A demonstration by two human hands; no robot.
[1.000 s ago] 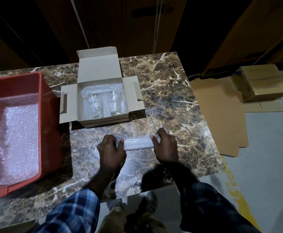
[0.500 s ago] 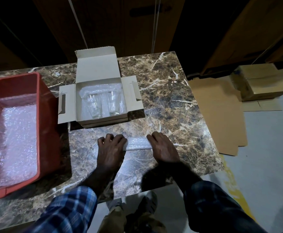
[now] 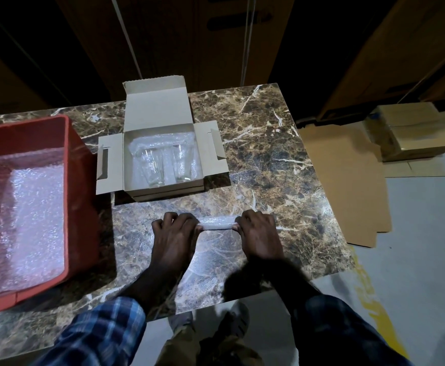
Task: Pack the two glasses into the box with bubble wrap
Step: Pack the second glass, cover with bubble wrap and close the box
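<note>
An open cardboard box (image 3: pixel 134 143) stands on the marble table (image 3: pixel 263 159), its lid folded back and side flaps out. Two clear glasses, one on the left (image 3: pixel 152 169) and one on the right (image 3: pixel 182 165), lie side by side inside it on bubble wrap. In front of the box a rolled strip of bubble wrap (image 3: pixel 217 223) lies on the table. My left hand (image 3: pixel 175 235) grips its left end with curled fingers. My right hand (image 3: pixel 259 232) grips its right end the same way. Only the middle of the roll shows between my hands.
A red plastic crate (image 3: pixel 80 196) lined with bubble wrap sits at the left of the table. Flat cardboard sheets (image 3: pixel 348 180) and stacked cartons (image 3: pixel 414 133) lie on the floor to the right. The table's front edge runs just below my wrists.
Half a second ago my fingers lay flat over the roll; now both hands have curled around its ends again. The roll stays in about the same place.
</note>
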